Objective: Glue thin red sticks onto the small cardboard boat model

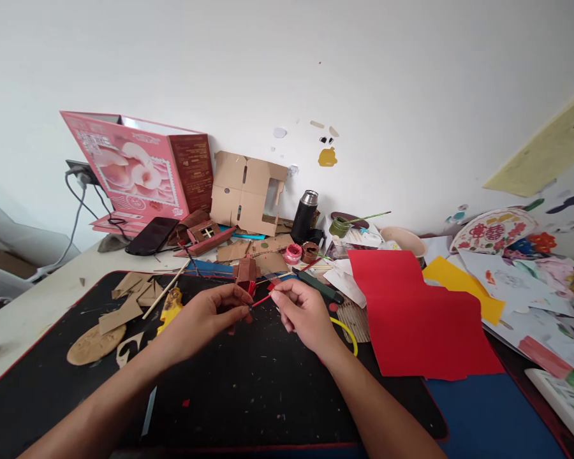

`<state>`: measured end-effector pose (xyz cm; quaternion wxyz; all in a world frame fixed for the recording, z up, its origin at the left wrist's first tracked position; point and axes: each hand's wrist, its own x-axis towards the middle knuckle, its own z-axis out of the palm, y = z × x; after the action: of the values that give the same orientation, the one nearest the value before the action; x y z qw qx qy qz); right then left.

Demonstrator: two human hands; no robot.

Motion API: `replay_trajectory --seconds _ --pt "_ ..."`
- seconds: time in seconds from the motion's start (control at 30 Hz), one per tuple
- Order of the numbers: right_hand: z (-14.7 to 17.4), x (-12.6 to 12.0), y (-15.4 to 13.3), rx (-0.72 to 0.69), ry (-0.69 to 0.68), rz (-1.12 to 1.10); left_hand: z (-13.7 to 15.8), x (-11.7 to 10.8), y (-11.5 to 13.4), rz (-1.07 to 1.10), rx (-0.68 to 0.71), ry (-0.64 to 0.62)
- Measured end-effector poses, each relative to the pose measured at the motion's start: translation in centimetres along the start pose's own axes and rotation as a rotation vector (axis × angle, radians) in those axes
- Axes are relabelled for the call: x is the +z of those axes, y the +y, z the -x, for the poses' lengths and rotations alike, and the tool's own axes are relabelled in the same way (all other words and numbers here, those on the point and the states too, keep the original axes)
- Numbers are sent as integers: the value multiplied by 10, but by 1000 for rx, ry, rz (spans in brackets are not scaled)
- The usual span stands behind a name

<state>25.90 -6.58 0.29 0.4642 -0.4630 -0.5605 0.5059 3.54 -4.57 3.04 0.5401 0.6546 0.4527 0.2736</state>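
Note:
A thin red stick (261, 300), perhaps rolled paper, spans the gap between my hands above the black mat (249, 389). My right hand (303, 312) pinches its right end between thumb and fingers. At the other end, the thumb and index finger of my left hand (222, 312) close around the tip. Just behind them stands a small reddish-brown model piece (245, 272), with several short red strips (252, 288) at its side. A dark green tool (318, 287), like a utility knife, lies beyond my right hand. The yellow object (171, 307) beside my left wrist is partly hidden.
Red paper (421, 319) covers the right side. Cardboard scraps (124, 309) and a wooden stick (165, 290) lie at left. Behind are a black flask (305, 217), paint jars (293, 254), a brown model boat (205, 239), a phone (152, 235) and a pink box (134, 169).

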Motion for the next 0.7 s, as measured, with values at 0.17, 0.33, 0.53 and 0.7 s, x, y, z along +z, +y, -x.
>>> replay_trajectory --seconds 0.17,0.33,0.53,0.7 --pt "-1 3 -1 3 -19 -21 2 -5 0 56 -16 -41" --pt "1 6 -2 -30 -58 -46 4 4 -1 309 -148 -142" --pt "0 8 -2 -27 -119 -84 6 7 -1 418 -220 -159" --pt "2 11 1 -24 -121 -87 7 6 -3 432 -216 -182"
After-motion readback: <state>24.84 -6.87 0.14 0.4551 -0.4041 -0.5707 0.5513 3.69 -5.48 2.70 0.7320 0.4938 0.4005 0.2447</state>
